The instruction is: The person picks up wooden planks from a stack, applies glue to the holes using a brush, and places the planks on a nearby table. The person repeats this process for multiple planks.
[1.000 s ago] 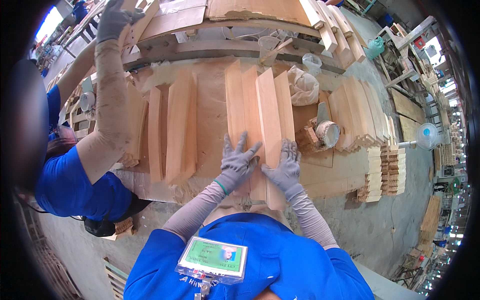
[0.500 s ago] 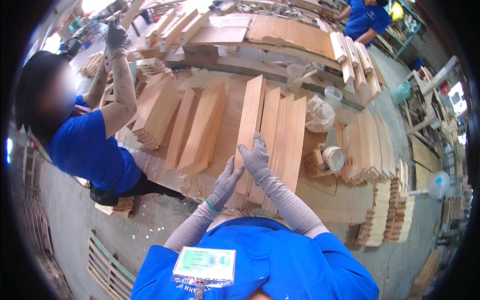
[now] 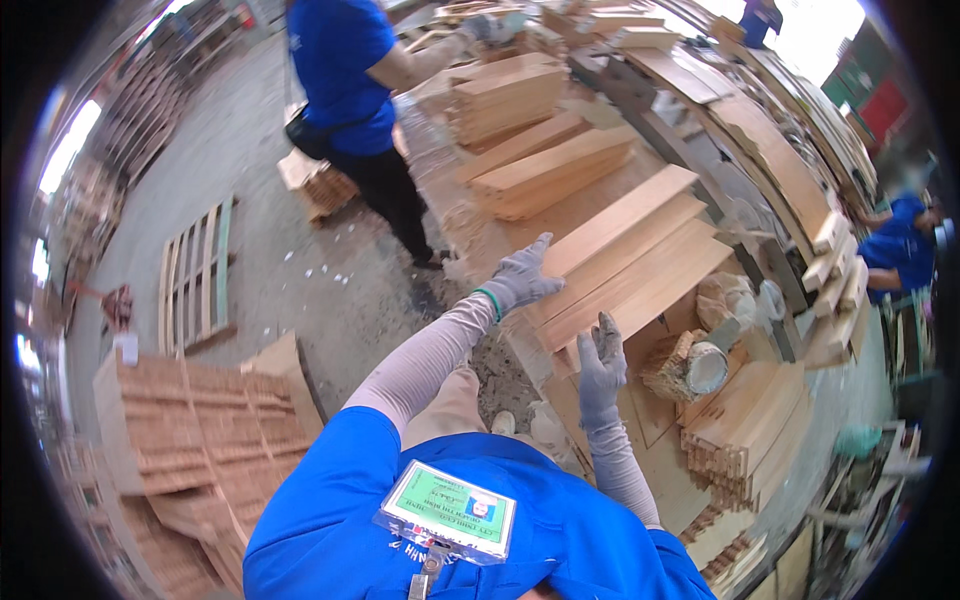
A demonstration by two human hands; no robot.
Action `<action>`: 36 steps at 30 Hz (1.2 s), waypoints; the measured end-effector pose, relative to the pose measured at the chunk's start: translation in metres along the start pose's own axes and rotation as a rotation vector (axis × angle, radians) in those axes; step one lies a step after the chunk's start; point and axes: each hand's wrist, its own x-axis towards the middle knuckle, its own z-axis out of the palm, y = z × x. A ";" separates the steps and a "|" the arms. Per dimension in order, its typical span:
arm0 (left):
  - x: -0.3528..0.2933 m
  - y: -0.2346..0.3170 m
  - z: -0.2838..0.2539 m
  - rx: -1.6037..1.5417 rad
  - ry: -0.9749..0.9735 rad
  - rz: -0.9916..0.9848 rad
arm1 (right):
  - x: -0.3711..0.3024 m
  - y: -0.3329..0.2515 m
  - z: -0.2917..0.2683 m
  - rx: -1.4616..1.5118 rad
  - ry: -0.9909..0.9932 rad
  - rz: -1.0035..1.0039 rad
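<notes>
A stack of long, pale wooden boards (image 3: 650, 275) lies on the workbench in front of me, with one board (image 3: 625, 218) along its far left side. My left hand (image 3: 522, 278), in a grey glove, is at the near left end of the stack. Its fingers are spread, and the fingertips reach the end of that board; whether they press on it I cannot tell. Beside the near right corner of the stack is my right hand (image 3: 602, 368), also gloved, its fingers pointing up and apart. Neither hand is closed round anything.
More boards (image 3: 555, 170) are stacked beyond, towards a co-worker (image 3: 345, 80) in blue. A round pot (image 3: 705, 368) and a plastic bag (image 3: 725, 300) stand right of my stack. Bundled boards (image 3: 750, 420) lie farther right, a slatted pallet (image 3: 198, 275) and large wood stack (image 3: 200, 415) left.
My view has turned left. Both hands were together on the upper board; now they are apart, the left at the board ends and the right drawn back to the near right corner.
</notes>
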 end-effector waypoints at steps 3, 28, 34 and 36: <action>-0.051 -0.015 0.002 -0.074 0.122 -0.117 | -0.026 -0.009 -0.001 -0.032 -0.143 -0.032; -0.786 -0.214 0.147 -0.595 0.776 -1.350 | -0.382 0.069 0.331 -0.196 -1.654 0.109; -0.852 -0.198 0.116 -0.727 1.375 -1.045 | -0.523 0.090 0.399 -0.076 -1.995 0.199; -0.861 -0.212 0.091 -0.554 1.418 -1.062 | -0.556 0.104 0.417 -0.038 -2.045 0.263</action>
